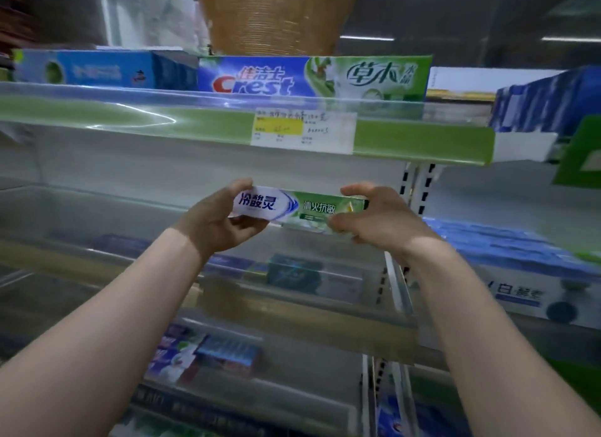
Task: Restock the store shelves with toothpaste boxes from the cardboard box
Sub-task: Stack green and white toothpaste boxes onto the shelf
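Both arms are raised to the shelving. My left hand (221, 220) grips the white end of the toothpaste box (302, 209), thumb on top and fingers (248, 230) curled underneath. My right hand (380, 218) grips the green end, thumb over the top edge and the other fingers wrapped below.

The box is level and lengthwise, label toward me, at the middle shelf (81, 215). I cannot tell if it touches the shelf.

Just above is the upper shelf (130, 119), which has a green rail with a price tag (302, 132) clipped on it. On top of it, a Crest box (312, 77) lies beside a blue box (87, 69), with a woven basket (276, 17) behind them.

To the right is a stack of blue boxes (507, 251). More boxes on the lower shelf (292, 309) are blurred.
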Motion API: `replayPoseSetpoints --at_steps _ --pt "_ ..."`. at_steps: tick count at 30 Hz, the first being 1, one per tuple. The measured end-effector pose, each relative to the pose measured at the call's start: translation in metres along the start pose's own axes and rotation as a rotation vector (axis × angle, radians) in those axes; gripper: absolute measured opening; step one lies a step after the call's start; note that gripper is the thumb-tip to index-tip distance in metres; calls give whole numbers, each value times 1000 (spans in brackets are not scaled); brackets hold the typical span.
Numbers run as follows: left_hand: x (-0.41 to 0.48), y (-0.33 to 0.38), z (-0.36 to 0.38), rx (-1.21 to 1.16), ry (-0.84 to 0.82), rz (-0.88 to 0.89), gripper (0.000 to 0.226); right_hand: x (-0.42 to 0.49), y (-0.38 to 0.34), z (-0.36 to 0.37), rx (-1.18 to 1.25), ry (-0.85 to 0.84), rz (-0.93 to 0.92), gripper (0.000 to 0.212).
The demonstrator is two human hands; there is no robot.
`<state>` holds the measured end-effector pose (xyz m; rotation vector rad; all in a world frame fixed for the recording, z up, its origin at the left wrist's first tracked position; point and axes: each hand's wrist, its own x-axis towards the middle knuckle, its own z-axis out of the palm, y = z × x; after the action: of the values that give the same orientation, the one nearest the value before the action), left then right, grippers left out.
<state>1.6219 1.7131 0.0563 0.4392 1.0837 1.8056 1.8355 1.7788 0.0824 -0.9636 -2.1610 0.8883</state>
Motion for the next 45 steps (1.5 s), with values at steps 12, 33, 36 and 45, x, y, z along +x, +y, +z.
replayPoseSetpoints --at_steps 12,33,36,45 --pt "51 -15 25 679 4 -8 14 45 22 -16 -650 -50 129 53" --pt "69 -26 33 1453 -5 350 51 68 63 1 -934 91 51 41" --pt "73 -28 34 1522 11 401 48 70 64 2 -937 105 44 41" --pt "79 -30 35 1626 47 455 43 70 60 3 -998 115 21 42"
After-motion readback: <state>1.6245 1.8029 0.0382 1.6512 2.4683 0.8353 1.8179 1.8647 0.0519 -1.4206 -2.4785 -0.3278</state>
